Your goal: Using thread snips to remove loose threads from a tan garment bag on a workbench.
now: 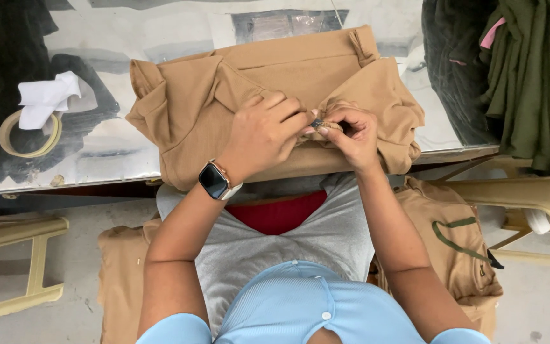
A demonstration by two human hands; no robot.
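Pale blue clothing with a white button filled the bottom of the view, nearest the camera, above a grey and red cloth across the person's lap. Both bare forearms reached forward to a shiny bench [116,159]. On it lay a folded tan garment [275,76], directly under and around the fingers. The left hand [263,135], with a dark-faced wristwatch [214,180] on its wrist, pressed down on the tan fabric, its fingers [291,118] curled toward the right hand [351,132]. The right hand's fingers [333,127] were pinched narrow on a bunched fold of the fabric, where a small dark object [316,123] showed; its kind could not be told. Judging by the pose, a fine, close-up step at that fold was in hand, and any further move would call for a steady pinch and taut cloth. Far left of the fingers sat a roll of tape [28,134] and a white rag [47,97]. Well to their right hung dark green garments [529,83].
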